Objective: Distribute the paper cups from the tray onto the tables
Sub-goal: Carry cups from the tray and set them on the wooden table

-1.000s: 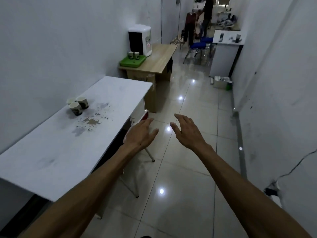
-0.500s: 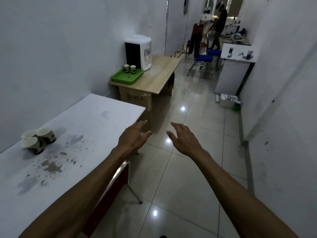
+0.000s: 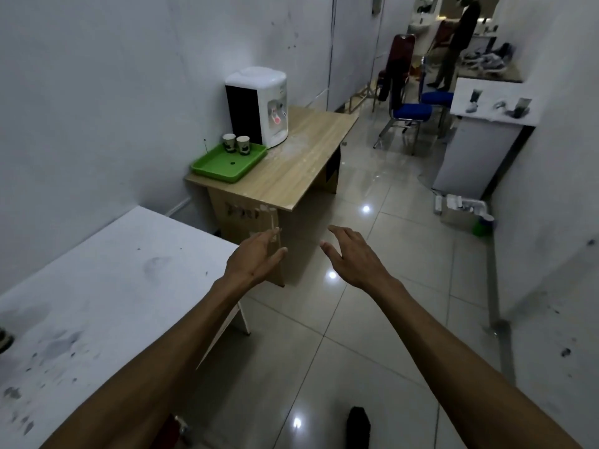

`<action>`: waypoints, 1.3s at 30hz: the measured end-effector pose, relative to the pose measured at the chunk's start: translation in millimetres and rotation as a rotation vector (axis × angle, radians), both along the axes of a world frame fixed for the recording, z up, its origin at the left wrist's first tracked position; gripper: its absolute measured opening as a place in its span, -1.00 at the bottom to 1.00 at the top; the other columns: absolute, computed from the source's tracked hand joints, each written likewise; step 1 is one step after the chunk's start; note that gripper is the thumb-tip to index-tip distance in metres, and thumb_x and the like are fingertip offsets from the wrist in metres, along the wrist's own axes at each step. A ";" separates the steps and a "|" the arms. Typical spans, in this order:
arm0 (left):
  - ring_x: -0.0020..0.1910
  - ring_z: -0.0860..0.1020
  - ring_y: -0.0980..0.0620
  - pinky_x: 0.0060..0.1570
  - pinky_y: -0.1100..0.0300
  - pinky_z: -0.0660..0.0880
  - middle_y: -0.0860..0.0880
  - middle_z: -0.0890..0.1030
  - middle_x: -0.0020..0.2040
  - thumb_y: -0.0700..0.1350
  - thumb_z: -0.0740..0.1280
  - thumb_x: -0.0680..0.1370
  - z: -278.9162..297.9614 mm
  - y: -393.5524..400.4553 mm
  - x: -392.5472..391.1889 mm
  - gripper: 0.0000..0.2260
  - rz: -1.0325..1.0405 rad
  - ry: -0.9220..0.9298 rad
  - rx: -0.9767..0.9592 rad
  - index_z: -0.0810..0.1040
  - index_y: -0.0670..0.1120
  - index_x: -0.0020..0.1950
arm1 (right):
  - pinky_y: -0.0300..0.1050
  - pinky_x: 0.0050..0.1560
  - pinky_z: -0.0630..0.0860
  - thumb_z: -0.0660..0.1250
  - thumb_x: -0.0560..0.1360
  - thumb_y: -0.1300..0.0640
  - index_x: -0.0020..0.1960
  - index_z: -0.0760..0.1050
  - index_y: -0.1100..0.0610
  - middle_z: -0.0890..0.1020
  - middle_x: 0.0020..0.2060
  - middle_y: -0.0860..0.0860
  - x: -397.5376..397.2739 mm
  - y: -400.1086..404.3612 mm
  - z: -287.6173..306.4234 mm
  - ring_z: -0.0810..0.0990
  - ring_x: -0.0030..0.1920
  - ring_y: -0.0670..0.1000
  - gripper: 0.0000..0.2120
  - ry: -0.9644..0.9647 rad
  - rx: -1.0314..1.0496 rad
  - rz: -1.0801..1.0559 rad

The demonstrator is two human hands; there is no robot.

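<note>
A green tray (image 3: 214,168) lies at the near left corner of a wooden table (image 3: 301,166) ahead of me. Two paper cups (image 3: 236,143) stand upright side by side at the tray's far edge, next to a white water dispenser (image 3: 259,106). My left hand (image 3: 254,259) and my right hand (image 3: 353,254) are stretched forward in the air over the floor, fingers relaxed, holding nothing. Both are well short of the tray. A stained white table (image 3: 97,303) runs along the left wall beside my left arm; a cup's edge (image 3: 5,340) shows at the frame's left border.
A tiled corridor runs ahead between white walls. Blue chairs (image 3: 410,115) and a white cabinet (image 3: 476,147) stand farther on to the right, with a box and bottles (image 3: 463,212) on the floor. A person (image 3: 457,43) stands at the far end.
I have walked forward along the white table towards the wooden table. The cups on the white table have slid out of view to the left. Both hands stay open and empty.
</note>
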State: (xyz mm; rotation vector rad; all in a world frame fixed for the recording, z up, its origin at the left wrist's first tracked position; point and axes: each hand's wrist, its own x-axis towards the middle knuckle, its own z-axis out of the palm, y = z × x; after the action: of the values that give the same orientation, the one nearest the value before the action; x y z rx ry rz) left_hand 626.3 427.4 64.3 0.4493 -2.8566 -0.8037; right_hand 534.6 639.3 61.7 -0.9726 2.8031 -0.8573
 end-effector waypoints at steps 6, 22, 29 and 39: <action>0.39 0.47 -0.13 0.28 -0.01 0.46 -0.09 0.44 0.48 0.11 0.27 0.63 3.3 -19.8 -121.4 -0.52 0.142 0.004 0.074 0.35 0.01 0.53 | 0.02 0.40 0.33 0.11 0.67 -0.16 0.56 0.23 0.10 0.36 0.50 0.10 -162.4 -19.7 15.4 0.31 0.49 0.08 -0.45 -0.011 0.011 0.133; 0.24 0.59 -0.11 0.19 0.03 0.54 -0.13 0.55 0.37 0.13 0.32 0.60 -28.3 -182.3 -381.5 -0.48 0.484 0.015 0.207 0.37 -0.01 0.53 | 0.06 0.37 0.36 0.17 0.66 -0.13 0.53 0.26 0.09 0.39 0.45 0.11 -482.7 -235.1 -20.7 0.34 0.45 0.13 -0.48 -0.116 -0.010 0.406; 0.17 0.62 -0.08 0.16 0.05 0.54 -0.12 0.59 0.32 0.12 0.34 0.60 -29.7 -271.1 -509.7 -0.48 0.592 -0.005 0.272 0.40 -0.09 0.48 | 0.06 0.23 0.48 0.21 0.64 -0.11 0.48 0.30 0.09 0.48 0.33 0.13 -610.3 -336.1 -16.2 0.51 0.30 0.13 -0.52 -0.214 -0.019 0.423; 0.18 0.58 -0.12 0.13 -0.01 0.56 -0.15 0.60 0.26 0.11 0.35 0.58 -75.6 -378.0 -642.5 -0.47 0.825 0.010 0.396 0.38 -0.13 0.45 | -0.03 0.15 0.45 0.26 0.64 -0.03 0.41 0.35 0.15 0.52 0.26 0.13 -754.4 -488.9 -43.3 0.54 0.20 0.12 -0.58 -0.228 -0.003 0.588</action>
State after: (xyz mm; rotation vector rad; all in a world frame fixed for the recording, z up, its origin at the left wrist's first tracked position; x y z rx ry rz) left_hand -16.2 49.4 -11.3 1.5095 -2.1340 -1.1353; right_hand -219.8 150.4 18.4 -1.4776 2.1389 -0.8151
